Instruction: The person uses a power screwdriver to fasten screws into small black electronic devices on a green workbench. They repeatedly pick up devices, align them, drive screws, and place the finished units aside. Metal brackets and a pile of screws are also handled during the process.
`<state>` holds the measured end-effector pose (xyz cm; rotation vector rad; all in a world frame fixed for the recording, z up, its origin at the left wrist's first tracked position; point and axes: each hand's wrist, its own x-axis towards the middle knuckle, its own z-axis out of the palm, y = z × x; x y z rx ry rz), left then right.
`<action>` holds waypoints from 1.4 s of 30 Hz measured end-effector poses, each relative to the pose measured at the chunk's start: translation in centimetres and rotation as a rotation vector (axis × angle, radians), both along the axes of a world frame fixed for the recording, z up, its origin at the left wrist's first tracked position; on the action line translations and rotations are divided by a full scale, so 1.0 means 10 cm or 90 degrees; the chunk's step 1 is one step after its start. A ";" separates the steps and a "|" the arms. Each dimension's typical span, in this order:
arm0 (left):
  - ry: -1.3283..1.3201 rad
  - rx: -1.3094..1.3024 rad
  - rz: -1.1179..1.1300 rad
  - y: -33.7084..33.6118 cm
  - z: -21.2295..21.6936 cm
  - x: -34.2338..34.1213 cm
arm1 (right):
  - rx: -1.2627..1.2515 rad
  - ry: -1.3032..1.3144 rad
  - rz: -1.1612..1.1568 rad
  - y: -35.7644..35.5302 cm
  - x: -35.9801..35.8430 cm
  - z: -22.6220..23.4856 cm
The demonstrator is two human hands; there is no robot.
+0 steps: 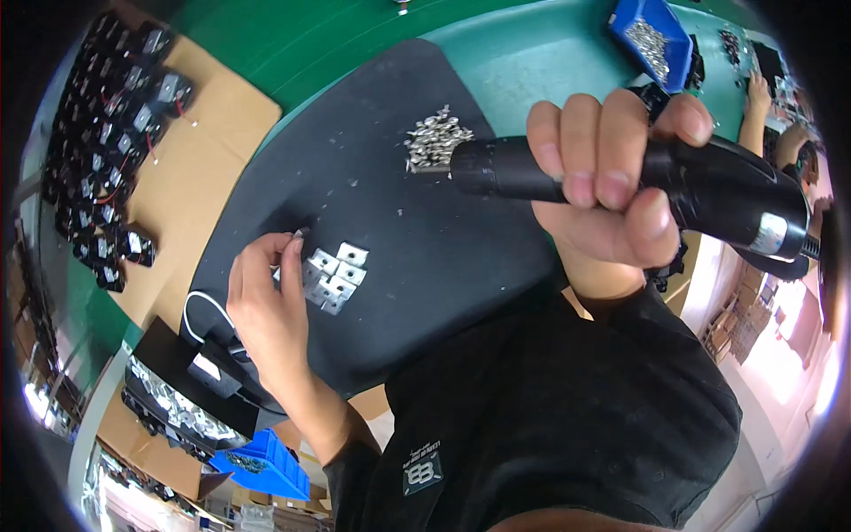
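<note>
My right hand is wrapped round a black electric screwdriver, held level over the mat. Its bit end points left, at a heap of small silver screws. My left hand is low over the black mat, with thumb and forefinger pinched together. A small dark piece shows at those fingertips, too small to make out. Right beside this hand lies a group of small square metal plates, each with a hole; my fingers hide some of the group's left side.
Rows of black parts with wires stand on cardboard at the left. A blue bin of screws sits at the far right. Nearer are a black box of metal pieces, a white cable and another blue bin. Another person's hand shows far right.
</note>
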<state>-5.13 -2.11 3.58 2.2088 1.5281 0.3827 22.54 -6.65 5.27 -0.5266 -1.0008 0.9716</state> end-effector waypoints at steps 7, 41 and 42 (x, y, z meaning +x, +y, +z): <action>-0.239 -0.217 0.151 -0.03 0.00 0.48 | 0.010 0.018 -0.034 -0.50 0.35 0.29; -0.245 -0.080 -0.412 -0.26 -0.43 3.64 | 0.032 -0.091 -0.163 -1.65 1.10 0.34; -0.229 -0.066 -0.419 -0.26 -0.41 3.64 | 0.025 -0.085 -0.163 -1.64 1.10 0.35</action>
